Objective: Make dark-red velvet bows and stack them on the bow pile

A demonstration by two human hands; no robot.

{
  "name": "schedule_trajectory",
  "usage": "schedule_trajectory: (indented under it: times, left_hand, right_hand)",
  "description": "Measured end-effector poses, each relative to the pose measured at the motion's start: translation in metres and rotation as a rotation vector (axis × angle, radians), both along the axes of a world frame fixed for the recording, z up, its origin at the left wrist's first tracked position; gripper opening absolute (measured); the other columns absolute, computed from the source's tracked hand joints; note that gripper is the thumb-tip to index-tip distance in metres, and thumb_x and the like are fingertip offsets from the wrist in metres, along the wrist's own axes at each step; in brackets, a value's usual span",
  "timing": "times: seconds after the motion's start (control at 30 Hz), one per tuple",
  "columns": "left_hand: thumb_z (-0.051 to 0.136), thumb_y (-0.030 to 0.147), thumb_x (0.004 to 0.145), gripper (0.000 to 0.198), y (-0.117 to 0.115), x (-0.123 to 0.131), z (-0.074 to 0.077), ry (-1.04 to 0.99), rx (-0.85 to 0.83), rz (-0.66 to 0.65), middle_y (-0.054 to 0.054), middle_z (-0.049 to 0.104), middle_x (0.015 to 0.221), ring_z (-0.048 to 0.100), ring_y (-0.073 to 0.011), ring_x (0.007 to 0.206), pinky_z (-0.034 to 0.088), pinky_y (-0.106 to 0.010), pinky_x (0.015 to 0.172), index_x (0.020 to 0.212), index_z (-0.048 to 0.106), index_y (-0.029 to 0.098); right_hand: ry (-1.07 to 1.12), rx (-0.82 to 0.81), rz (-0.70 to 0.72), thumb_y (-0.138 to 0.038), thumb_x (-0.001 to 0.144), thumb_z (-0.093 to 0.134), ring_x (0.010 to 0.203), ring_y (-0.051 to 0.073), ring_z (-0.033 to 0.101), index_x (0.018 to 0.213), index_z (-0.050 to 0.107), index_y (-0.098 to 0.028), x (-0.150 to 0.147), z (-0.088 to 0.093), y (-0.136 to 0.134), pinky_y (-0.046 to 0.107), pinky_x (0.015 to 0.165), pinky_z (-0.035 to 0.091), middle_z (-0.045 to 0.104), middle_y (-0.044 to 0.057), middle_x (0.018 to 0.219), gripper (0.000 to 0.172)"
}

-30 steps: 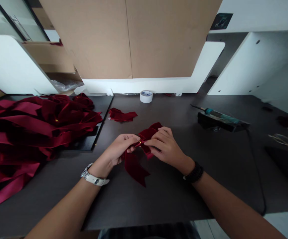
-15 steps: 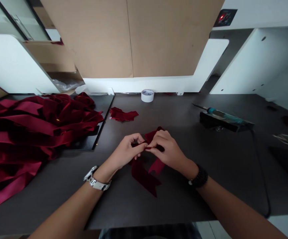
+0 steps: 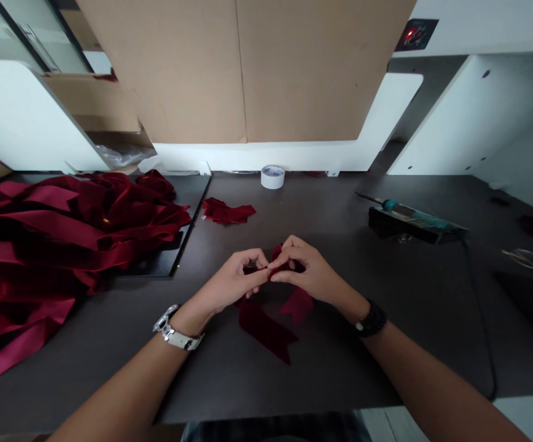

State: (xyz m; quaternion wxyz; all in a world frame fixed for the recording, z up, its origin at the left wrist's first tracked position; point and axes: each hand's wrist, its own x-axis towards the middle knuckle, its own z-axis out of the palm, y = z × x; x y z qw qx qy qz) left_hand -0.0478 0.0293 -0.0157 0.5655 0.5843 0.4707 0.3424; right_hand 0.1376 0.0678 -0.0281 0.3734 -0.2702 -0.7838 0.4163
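Note:
Between both hands is a dark red velvet ribbon [image 3: 264,328], with notched tails hanging toward me over the table. My left hand [image 3: 241,276] pinches the ribbon's gathered middle between thumb and fingers. Right beside it, my right hand [image 3: 306,270] is closed on the same ribbon, and a folded part shows above its fingers. The fingertips of both hands meet and cover the part where the ribbon is gathered. Beyond my left hand lies a small stack of cut red ribbon pieces [image 3: 228,212].
A large heap of red ribbon [image 3: 64,227] covers the left side, partly on a black board [image 3: 158,264]. A white tape roll [image 3: 272,177] stands at the back. To the right, a soldering iron [image 3: 404,212] rests on a black holder [image 3: 386,228], its cable running toward the front edge.
My right hand has turned slightly and shifted its fingers on the ribbon. The folded upper part is drawn in, and the lighter tail has swung right. My left hand stays almost still.

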Motion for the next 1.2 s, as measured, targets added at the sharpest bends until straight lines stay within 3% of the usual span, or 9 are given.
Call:
schedule_trajectory:
  times: [0.43, 0.7, 0.8, 0.97, 1.2]
  left_hand:
    - [0.053, 0.043, 0.087, 0.029, -0.0004, 0.0018, -0.0002, -0.041, 0.070, -0.027, 0.007, 0.046, 0.054, 0.039, -0.0050, 0.046, 0.029, -0.016, 0.043, 0.076, 0.049, 0.017]
    - [0.063, 0.038, 0.079, 0.026, 0.0006, 0.0043, -0.0039, -0.127, 0.012, 0.040, 0.007, 0.046, 0.055, 0.037, -0.0035, 0.043, 0.027, -0.015, 0.041, 0.073, 0.049, 0.017]
    - [0.065, 0.035, 0.077, 0.027, -0.0006, 0.0060, -0.0027, -0.128, 0.026, 0.073, 0.007, 0.048, 0.056, 0.039, -0.0037, 0.044, 0.029, -0.015, 0.042, 0.073, 0.045, 0.018]
    - [0.060, 0.037, 0.082, 0.026, -0.0027, 0.0057, -0.0015, -0.096, 0.085, 0.046, 0.006, 0.048, 0.056, 0.042, -0.0050, 0.045, 0.032, -0.016, 0.043, 0.073, 0.045, 0.018]
    - [0.063, 0.036, 0.080, 0.026, -0.0019, 0.0053, -0.0002, -0.045, 0.136, 0.021, 0.007, 0.047, 0.057, 0.042, -0.0057, 0.048, 0.032, -0.017, 0.047, 0.074, 0.046, 0.018]
  right_hand:
    - [0.052, -0.033, -0.056, -0.019, 0.077, 0.071, 0.070, 0.010, 0.046, 0.075, 0.065, -0.020, -0.0004, 0.0032, -0.0008, 0.025, 0.062, 0.038, 0.049, 0.000, 0.086, 0.006]
    - [0.042, -0.013, -0.059, -0.020, 0.080, 0.069, 0.069, 0.010, 0.046, 0.077, 0.067, -0.020, -0.0012, 0.0023, -0.0021, 0.025, 0.063, 0.039, 0.050, 0.000, 0.088, 0.004]
    - [0.044, -0.059, -0.073, -0.025, 0.081, 0.067, 0.072, 0.011, 0.050, 0.072, 0.064, -0.019, -0.0021, 0.0021, -0.0026, 0.027, 0.065, 0.040, 0.051, 0.001, 0.086, 0.011]
    - [0.030, -0.138, -0.081, -0.028, 0.080, 0.067, 0.073, 0.012, 0.051, 0.069, 0.061, -0.019, -0.0003, 0.0033, -0.0016, 0.028, 0.068, 0.043, 0.051, 0.001, 0.086, 0.015]
    - [0.003, -0.091, -0.062, -0.024, 0.081, 0.063, 0.074, 0.012, 0.053, 0.069, 0.058, -0.018, 0.0023, 0.0059, -0.0001, 0.027, 0.066, 0.041, 0.057, 0.004, 0.103, 0.015]
